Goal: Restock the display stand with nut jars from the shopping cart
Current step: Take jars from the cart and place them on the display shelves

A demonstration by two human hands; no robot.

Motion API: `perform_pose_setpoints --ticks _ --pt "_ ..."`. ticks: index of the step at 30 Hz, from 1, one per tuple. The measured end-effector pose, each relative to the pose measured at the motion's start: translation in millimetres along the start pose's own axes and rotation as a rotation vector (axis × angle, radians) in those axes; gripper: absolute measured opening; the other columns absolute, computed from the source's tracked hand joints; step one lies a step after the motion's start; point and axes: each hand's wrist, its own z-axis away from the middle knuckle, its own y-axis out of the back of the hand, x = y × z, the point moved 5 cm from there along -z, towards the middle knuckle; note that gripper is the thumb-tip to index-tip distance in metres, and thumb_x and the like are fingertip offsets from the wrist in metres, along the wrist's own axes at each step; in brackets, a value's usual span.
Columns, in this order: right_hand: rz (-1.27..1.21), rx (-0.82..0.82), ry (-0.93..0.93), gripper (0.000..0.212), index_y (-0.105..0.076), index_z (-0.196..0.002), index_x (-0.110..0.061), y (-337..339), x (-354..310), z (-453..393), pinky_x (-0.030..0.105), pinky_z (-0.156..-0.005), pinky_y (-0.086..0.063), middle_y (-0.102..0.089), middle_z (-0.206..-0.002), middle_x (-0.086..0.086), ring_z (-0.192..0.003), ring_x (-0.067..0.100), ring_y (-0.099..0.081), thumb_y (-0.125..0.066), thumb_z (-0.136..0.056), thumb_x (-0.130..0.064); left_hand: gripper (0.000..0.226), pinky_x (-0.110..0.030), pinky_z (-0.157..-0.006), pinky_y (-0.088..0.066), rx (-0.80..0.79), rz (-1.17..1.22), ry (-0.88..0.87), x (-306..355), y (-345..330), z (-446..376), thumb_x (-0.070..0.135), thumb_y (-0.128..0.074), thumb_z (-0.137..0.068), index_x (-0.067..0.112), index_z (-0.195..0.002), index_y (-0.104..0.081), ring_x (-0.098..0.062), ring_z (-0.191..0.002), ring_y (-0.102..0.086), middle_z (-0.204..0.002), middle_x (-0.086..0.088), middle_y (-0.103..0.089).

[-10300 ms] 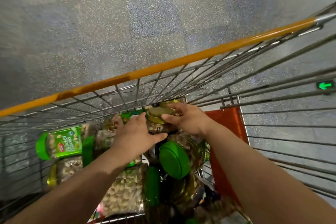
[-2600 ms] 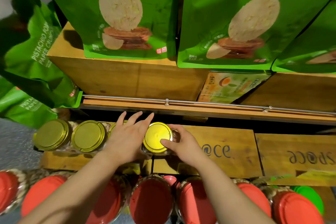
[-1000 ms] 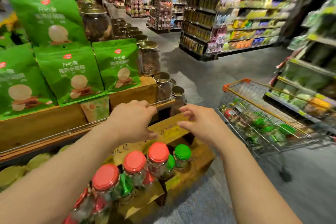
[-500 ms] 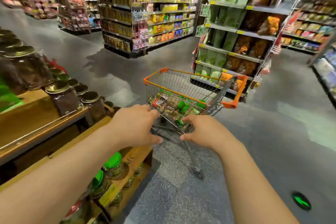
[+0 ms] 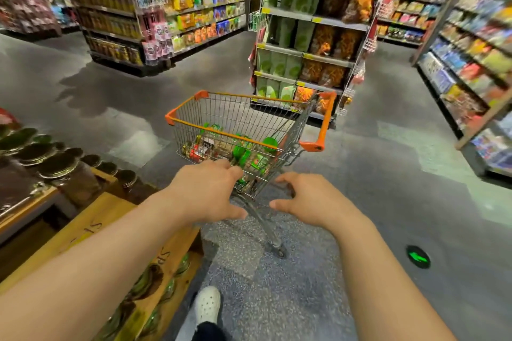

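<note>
A: What are your hands doing?

B: Your left hand (image 5: pixel 206 191) and right hand (image 5: pixel 307 198) are both stretched forward, fingers loosely bent, holding nothing.

A: And the jars?

B: The nut jars (image 5: pixel 235 151), clear with round green lids, lie heaped in the shopping cart (image 5: pixel 246 119), a wire-mesh basket with orange plastic rim and corners, standing just ahead of your hands on the speckled grey floor (image 5: pixel 277 299).

A: Where is the stand?

B: The display stand (image 5: pixel 91 227), stepped pale wood with printed lettering, sits at your left. Glass jars with gold metal lids (image 5: pixel 55 166) line its upper tier. Your white perforated clog (image 5: pixel 207 306) shows below.
</note>
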Motion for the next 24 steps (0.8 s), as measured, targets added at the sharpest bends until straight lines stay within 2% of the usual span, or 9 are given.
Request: perform_pose_setpoints --ticks 5,9,15,19,24 --pt "-0.006 0.002 -0.033 0.064 -0.048 -0.148 -0.030 9 2 -58 0.038 -0.103 -0.049 -0.057 -0.145 0.002 -0.130 0.022 -0.055 -0.068 -0.092 -0.054 0.087 -0.044 -0.095 -0.052 0.011 0.017 -0.038 -34 1 -57 0.079 -0.061 -0.078 0.032 -0.148 -0.040 -0.023 -0.131 -0.051 -0.143 0.004 -0.049" --pt "-0.025 0.036 -0.052 0.063 -0.049 -0.148 -0.029 36 -4 -117 0.034 -0.100 -0.048 -0.058 -0.144 0.003 -0.126 0.021 -0.057 -0.068 -0.093 -0.052 0.086 -0.045 -0.097 -0.052 0.056 0.031 -0.046 -77 20 -113 0.081 -0.062 -0.075 0.035 -0.146 -0.042 -0.021 -0.133 -0.049 -0.145 0.004 -0.048" --pt "-0.087 0.095 -0.106 0.061 -0.051 -0.145 -0.030 67 -15 -197 0.033 -0.100 -0.046 -0.058 -0.143 0.005 -0.127 0.023 -0.056 -0.071 -0.091 -0.050 0.087 -0.043 -0.097 -0.052 0.100 0.082 0.012 -143 47 -186 0.074 -0.068 -0.077 0.035 -0.149 -0.039 -0.022 -0.130 -0.053 -0.148 0.005 -0.045" --pt "-0.131 0.087 -0.140 0.067 -0.050 -0.147 -0.028 67 -18 -241 0.034 -0.104 -0.045 -0.057 -0.145 0.004 -0.129 0.023 -0.054 -0.075 -0.089 -0.048 0.089 -0.045 -0.097 -0.050 0.098 0.082 0.044 -185 52 -228 0.074 -0.066 -0.078 0.036 -0.152 -0.035 -0.020 -0.136 -0.049 -0.153 0.006 -0.042" --pt "-0.149 0.051 -0.166 0.065 -0.051 -0.145 -0.029 70 -16 -286 0.031 -0.097 -0.048 -0.061 -0.139 0.003 -0.116 0.021 -0.060 -0.076 -0.088 -0.047 0.094 -0.046 -0.094 -0.053 0.054 0.107 0.055 -218 41 -267 0.075 -0.068 -0.077 0.036 -0.154 -0.029 -0.022 -0.132 -0.052 -0.152 0.003 -0.043"
